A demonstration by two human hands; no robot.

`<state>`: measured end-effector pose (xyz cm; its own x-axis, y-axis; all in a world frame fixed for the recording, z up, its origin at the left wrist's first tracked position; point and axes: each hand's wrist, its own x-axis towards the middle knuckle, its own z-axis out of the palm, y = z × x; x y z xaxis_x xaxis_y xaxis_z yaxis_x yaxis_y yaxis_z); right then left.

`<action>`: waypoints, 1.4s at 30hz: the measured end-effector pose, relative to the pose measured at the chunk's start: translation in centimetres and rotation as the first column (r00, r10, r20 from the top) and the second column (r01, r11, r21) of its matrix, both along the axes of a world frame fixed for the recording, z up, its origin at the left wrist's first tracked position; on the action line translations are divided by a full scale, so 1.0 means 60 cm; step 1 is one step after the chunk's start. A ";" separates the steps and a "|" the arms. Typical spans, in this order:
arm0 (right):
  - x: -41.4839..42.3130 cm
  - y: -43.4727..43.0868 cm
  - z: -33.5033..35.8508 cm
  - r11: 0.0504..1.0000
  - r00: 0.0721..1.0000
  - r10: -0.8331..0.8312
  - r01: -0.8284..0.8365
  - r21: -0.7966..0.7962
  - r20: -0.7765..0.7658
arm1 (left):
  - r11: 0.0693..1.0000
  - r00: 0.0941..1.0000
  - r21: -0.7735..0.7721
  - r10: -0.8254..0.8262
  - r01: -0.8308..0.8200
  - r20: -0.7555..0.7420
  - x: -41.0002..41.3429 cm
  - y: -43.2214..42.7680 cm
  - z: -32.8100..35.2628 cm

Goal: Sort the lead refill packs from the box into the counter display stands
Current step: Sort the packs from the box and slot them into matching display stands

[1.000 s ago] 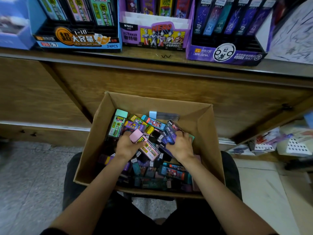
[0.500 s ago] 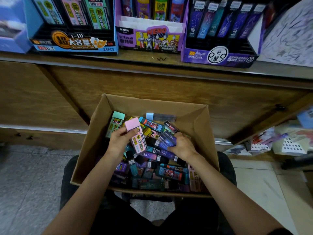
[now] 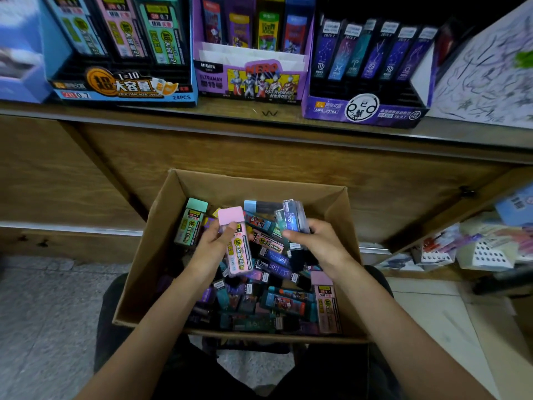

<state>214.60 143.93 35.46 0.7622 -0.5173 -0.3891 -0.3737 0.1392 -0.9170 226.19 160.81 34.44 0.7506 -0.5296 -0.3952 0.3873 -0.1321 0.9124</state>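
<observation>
We see the cardboard box (image 3: 161, 255) on the lap, heaped with lead refill packs, above grey speckled floor (image 3: 43, 313). Left hand (image 3: 213, 246) clasps one pink pack (image 3: 235, 241); right hand (image 3: 314, 243) pinches a few purple packs (image 3: 294, 216) above the heap. Ahead, a wooden desk (image 3: 259, 157) carries three display stands: blue (image 3: 124, 88), Ultraman (image 3: 248, 79), purple (image 3: 363, 108)

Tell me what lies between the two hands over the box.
Head view: between left hand and right hand, only loose packs in the box, including a dark one.
</observation>
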 end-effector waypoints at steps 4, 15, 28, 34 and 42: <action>-0.002 0.026 0.038 0.974 0.997 0.019 -0.036 0.222 0.077 | 0.996 0.995 -0.089 -0.016 0.007 -0.096 -0.037 -0.028 0.034; -0.006 0.078 0.079 0.991 0.976 0.131 -0.131 -0.011 0.175 | 0.980 0.991 -0.148 -0.131 0.132 0.016 -0.070 -0.036 0.074; -0.024 0.062 0.136 0.979 0.965 0.195 -0.201 0.017 0.177 | 0.989 0.995 -0.111 -0.093 0.097 0.036 -0.053 -0.029 0.111; -0.047 0.018 0.195 0.985 0.957 0.168 -0.151 -0.087 0.236 | 0.985 0.994 -0.163 -0.041 0.058 0.104 -0.023 -0.033 0.165; -0.065 -0.052 0.280 0.889 0.949 0.267 -0.175 -0.424 0.168 | 0.973 0.973 -0.216 -0.023 0.074 0.230 0.014 -0.056 0.246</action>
<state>210.68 140.82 52.29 0.9160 -0.4012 0.0011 -0.1380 -0.3178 -0.9381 227.00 157.47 49.21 0.7773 -0.6230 -0.0880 0.1674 0.0700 0.9834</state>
